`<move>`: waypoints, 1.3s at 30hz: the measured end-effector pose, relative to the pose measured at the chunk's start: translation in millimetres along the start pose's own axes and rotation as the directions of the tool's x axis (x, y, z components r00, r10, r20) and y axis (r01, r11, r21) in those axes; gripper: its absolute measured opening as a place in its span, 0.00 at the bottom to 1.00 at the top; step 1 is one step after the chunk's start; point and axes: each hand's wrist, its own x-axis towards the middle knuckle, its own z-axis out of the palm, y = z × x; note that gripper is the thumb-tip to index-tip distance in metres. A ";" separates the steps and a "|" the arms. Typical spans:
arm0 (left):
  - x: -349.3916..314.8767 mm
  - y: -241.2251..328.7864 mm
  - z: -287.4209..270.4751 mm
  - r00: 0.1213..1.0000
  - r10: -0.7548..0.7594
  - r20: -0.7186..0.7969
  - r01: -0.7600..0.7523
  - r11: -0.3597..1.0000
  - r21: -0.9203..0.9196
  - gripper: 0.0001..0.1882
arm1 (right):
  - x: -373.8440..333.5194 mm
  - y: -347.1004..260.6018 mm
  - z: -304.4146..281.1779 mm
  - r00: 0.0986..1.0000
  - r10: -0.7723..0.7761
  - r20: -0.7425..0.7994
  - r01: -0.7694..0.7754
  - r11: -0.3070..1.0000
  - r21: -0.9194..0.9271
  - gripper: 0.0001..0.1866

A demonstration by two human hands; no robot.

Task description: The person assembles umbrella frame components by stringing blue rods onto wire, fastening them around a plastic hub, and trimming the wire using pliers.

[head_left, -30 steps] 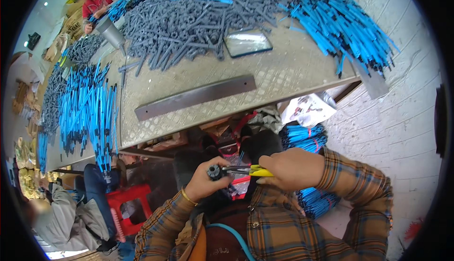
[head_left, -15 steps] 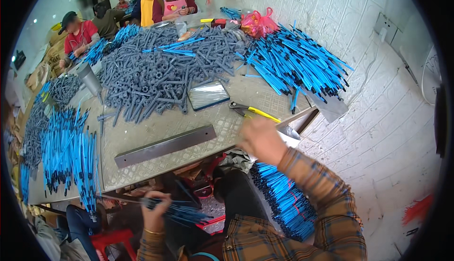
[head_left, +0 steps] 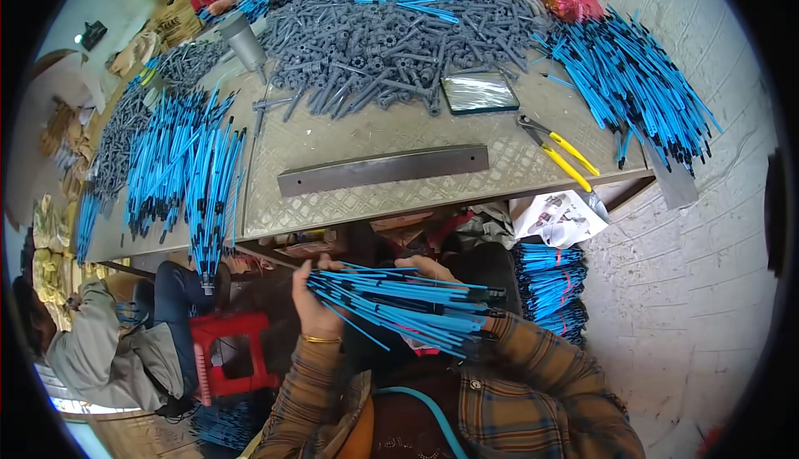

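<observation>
A loose bundle of thin blue tubes with black ends (head_left: 408,297) lies across both my hands in front of my lap, below the table's near edge. My left hand (head_left: 316,305) closes around its left end. On the far side of the bundle, my right hand (head_left: 429,269) rests against the tubes, its fingers partly hidden by them. Pliers with yellow handles (head_left: 566,153) lie open on the table (head_left: 374,205) at its near right, beyond my right hand. A dark metal bar (head_left: 383,168) lies along the table's near edge.
Grey plastic parts (head_left: 358,51) are heaped mid-table, behind a flat box (head_left: 478,93). Blue tubes pile up at right (head_left: 637,84) and left (head_left: 179,159). More tied bundles (head_left: 549,292) stand below on the right. A red stool (head_left: 233,355) and a seated person (head_left: 116,334) are at left.
My right hand has come down from the table edge near the pliers to the bundle. My left hand has raised the bundle from below the table. The whole view has shifted.
</observation>
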 end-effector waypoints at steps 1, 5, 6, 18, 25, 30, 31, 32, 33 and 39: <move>-2.7 -7.9 -2.4 0.992 -0.086 -0.089 0.075 0.990 -0.122 0.13 | 1.4 0.0 -0.4 1.000 -0.004 0.000 0.004 1.000 0.001 0.25; -29.9 -26.9 2.5 0.940 -0.281 -0.194 0.271 0.960 -0.076 0.15 | 15.1 -11.6 -10.9 0.915 -0.266 0.304 0.402 0.672 -0.622 0.20; -34.6 -27.5 2.7 0.921 -0.325 -0.214 0.333 0.943 0.004 0.16 | 14.7 -21.5 -8.7 0.920 -0.226 0.320 0.382 0.695 -0.609 0.19; -67.3 38.7 64.6 0.665 -0.699 0.265 0.201 0.509 0.837 0.12 | -1.5 -29.8 8.5 0.848 0.260 0.462 0.231 0.603 -0.764 0.22; -66.7 37.8 65.1 0.631 -0.771 0.083 0.333 0.366 0.869 0.05 | 7.7 -33.0 17.9 0.845 0.364 0.393 0.239 0.401 -0.885 0.32; -66.2 39.6 71.5 0.630 -0.776 -0.013 0.431 0.336 0.837 0.05 | 8.9 -25.3 13.7 0.870 0.270 0.411 0.200 0.568 -0.798 0.47; -65.5 39.8 70.0 0.632 -0.775 -0.014 0.431 0.337 0.837 0.05 | 8.6 -21.5 10.1 0.869 0.212 0.446 0.204 0.669 -0.715 0.51; -65.1 39.3 67.0 0.667 -0.745 0.014 0.432 0.402 0.807 0.05 | 8.2 -17.6 6.8 0.868 0.149 0.474 0.208 0.758 -0.619 0.54; -65.0 38.8 63.7 0.701 -0.712 0.039 0.429 0.465 0.774 0.05 | 7.7 -13.9 4.4 0.866 0.148 0.477 0.210 0.759 -0.617 0.54; -60.4 41.9 55.9 0.751 -0.659 0.054 0.438 0.557 0.706 0.04 | -15.0 30.5 -19.1 0.856 0.370 0.361 -0.439 0.889 0.131 0.53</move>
